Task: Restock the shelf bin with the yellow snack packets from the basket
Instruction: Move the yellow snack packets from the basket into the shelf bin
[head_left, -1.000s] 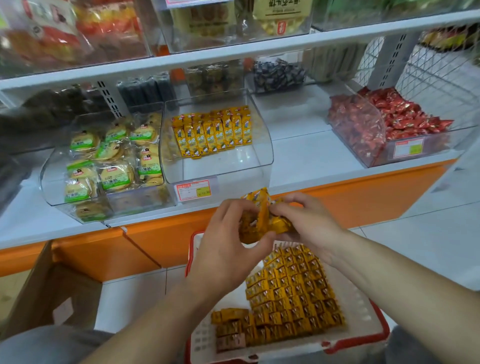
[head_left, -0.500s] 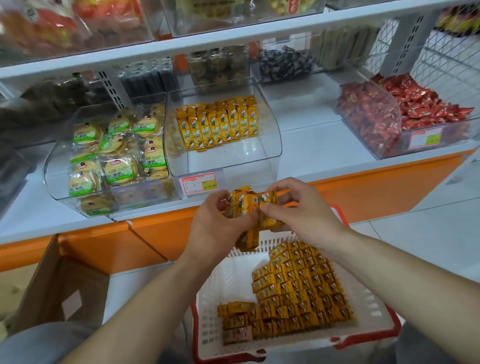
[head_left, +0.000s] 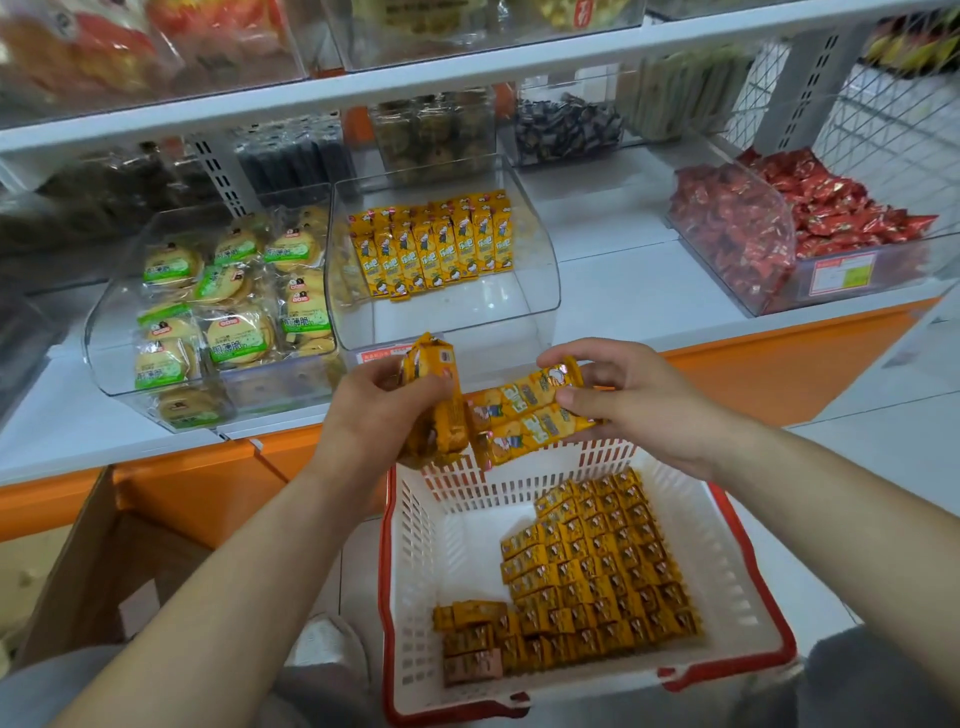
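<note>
Handfuls of packets (head_left: 530, 415) sit in both my hands, above the basket (head_left: 415, 545) and just in front of the clear bin (head_left: 545, 270). My left hand (head_left: 379, 410) grips a small upright bunch. My right hand (head_left: 634, 400) pinches two or three lying sideways, thumb on top. I judge this the carry step: picked up, not yet shelved. Next I must lift them over the bin's front lip and stand them before the row (head_left: 431, 249) at its back, faces forward. They are slim, glossy yellow wrappers with a cartoon print, and many more lie packed in the basket.
</note>
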